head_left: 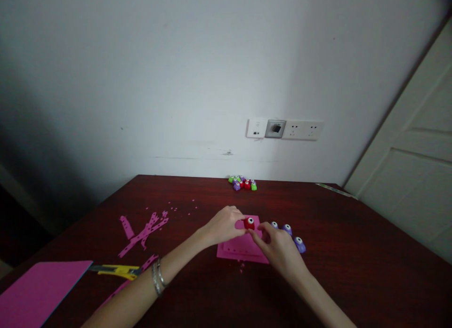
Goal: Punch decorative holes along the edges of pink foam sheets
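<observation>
A dark red-brown table (307, 290) stood against a pale, scuffed wall (176, 74), with a row of outlets (303, 130) above its far edge and a panelled white door (409, 177) to the right; a thin, pale strip (335, 190) lay near the far right corner; a cluster of green, purple and red one-eyed figures (243, 183) sat by the wall. To the left, perforated pink strips (141, 236) lay crossed among small scraps (193, 201); a yellow-handled cutter (122, 271) rested beside a large pink sheet (42, 290) at the near left.

At centre, a red one-eyed figure (250, 223) was at the far part of stacked pink sheets (243, 258), the upper one marked by a row of holes; the left hand (224, 223), bracelets (158, 277) at its wrist, had thumb and forefinger parted at the figure's left side, though whether they gripped it could not be told; the right hand (278, 248) held its thumb and forefinger apart, the thumb tip close to the figure's near edge; three purple figures (287, 229) stood just beyond its knuckles.
</observation>
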A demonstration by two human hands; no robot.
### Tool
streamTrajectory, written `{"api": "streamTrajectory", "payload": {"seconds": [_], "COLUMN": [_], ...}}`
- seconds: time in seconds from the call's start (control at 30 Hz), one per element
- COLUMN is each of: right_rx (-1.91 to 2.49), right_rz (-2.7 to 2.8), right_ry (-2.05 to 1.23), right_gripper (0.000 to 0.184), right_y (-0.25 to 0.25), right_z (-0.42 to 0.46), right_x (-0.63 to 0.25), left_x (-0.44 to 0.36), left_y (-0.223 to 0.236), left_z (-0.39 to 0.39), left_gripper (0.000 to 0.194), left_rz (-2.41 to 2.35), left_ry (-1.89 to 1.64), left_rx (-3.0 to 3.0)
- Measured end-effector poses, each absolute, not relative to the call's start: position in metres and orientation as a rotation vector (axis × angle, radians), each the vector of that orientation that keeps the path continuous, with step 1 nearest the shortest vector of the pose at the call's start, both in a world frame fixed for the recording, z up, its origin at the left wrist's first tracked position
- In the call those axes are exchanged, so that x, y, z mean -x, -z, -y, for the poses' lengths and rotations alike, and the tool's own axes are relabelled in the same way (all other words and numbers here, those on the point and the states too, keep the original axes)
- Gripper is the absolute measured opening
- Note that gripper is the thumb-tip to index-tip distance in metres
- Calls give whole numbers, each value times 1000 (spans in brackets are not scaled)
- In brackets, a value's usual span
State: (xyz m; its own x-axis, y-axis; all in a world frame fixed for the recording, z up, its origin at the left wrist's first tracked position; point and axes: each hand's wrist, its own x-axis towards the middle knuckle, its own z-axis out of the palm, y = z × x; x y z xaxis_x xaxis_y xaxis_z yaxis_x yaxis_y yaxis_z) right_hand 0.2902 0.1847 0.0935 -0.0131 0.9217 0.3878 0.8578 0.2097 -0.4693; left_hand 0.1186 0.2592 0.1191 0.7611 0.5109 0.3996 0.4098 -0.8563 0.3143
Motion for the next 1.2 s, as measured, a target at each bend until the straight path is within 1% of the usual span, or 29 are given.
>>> {"api": "streamTrajectory", "payload": {"seconds": [0.1,0.23,0.5,0.57,0.63,0.73,0.8,0.9,1.07,1.2], "right_rx": [1696,1722,1796,1807,1813,1809,1784,1717,1711,1682], "right_rz": [1850,1851,1795,1791,1811,1836,1844,1890,1922,1948], "right_ry": [-41,1,-159,-162,-151,-143,-177,-252,-301,-291], "right_gripper": [30,25,25,25,24,18,13,13,14,14], "right_y": [-98,-104,-111,-112,-111,-104,-95,-77,-58,-51], "right_z": [-190,-194,-200,-200,-199,-192,-184,-170,-155,-154], "right_x": [-285,-278,-270,-271,-274,-282,-287,-294,-296,-292], "left_x": [-119,-119,-120,-120,-117,-109,-101,-93,-93,-95], "left_y": [-119,-118,-113,-114,-118,-121,-118,-108,-90,-86], "left_z": [-259,-259,-257,-255,-256,-266,-277,-291,-302,-302], "left_gripper": [8,6,7,11,19,31,32,33,42,51], "left_rz": [-713,-697,-796,-803,-784,-792,-868,-965,-989,-1017], "left_ry": [-726,-725,-630,-616,-597,-526,-428,-278,-185,-125], "left_rx": [-2791,-2868,-3001,-3020,-3030,-2964,-2862,-2697,-2595,-2576]}}
